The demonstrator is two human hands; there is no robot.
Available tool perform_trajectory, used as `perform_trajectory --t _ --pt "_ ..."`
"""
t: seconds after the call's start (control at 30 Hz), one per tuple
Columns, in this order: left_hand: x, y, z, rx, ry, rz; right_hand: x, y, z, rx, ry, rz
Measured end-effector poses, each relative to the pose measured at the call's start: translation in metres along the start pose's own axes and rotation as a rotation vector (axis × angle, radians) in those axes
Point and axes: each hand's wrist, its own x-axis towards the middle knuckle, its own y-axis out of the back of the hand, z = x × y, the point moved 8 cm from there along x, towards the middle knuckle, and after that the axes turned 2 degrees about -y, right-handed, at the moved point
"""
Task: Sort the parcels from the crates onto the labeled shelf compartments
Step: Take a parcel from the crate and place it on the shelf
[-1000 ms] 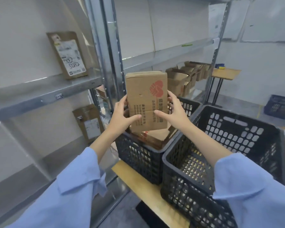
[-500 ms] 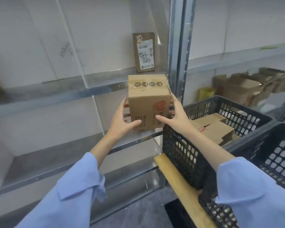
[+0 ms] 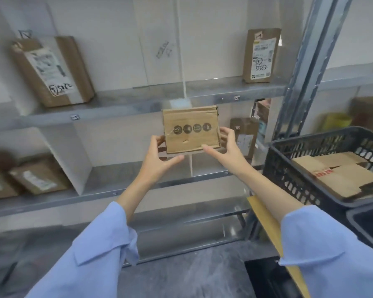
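Grey metal shelf (image 3: 138,108) ahead, crate (image 3: 310,168) at three o'clock; my hands (image 3: 159,160) (image 3: 226,147) grip a brown box (image 3: 191,130) with four round symbols.

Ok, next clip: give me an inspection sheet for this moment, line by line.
Surface: metal shelf with white dividers; small tags on its front edges, unreadable.
Job's things: cardboard box held in front of the shelf; black crate with more flat boxes; labelled parcels standing in compartments.
Clutter: nothing seen.
Hands: left hand and right hand grip the box's sides.
Cables: nothing seen.
Surroundings: white back wall, grey floor, wooden bench under the crate.
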Motion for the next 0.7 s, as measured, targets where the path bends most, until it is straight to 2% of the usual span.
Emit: perform_trajectory --t 0.2,0.33,0.57,0.7 --pt "-0.034 0.059 -0.021 -0.029 0.048 0.08 -0.013 -0.059 -0.023 0.016 0.022 -0.05" --pt "-0.06 0.093 -0.03 -0.049 0.017 0.149 -0.026 -0.101 -0.034 -0.076 0.067 -0.128" --pt "-0.098 0.141 -0.052 -0.085 0.012 0.165 -0.044 -0.155 -0.048 -0.173 0.148 -0.145" --pt "-0.116 0.164 -0.053 -0.023 -0.011 0.166 -0.053 -0.176 -0.053 -0.17 0.141 -0.168"
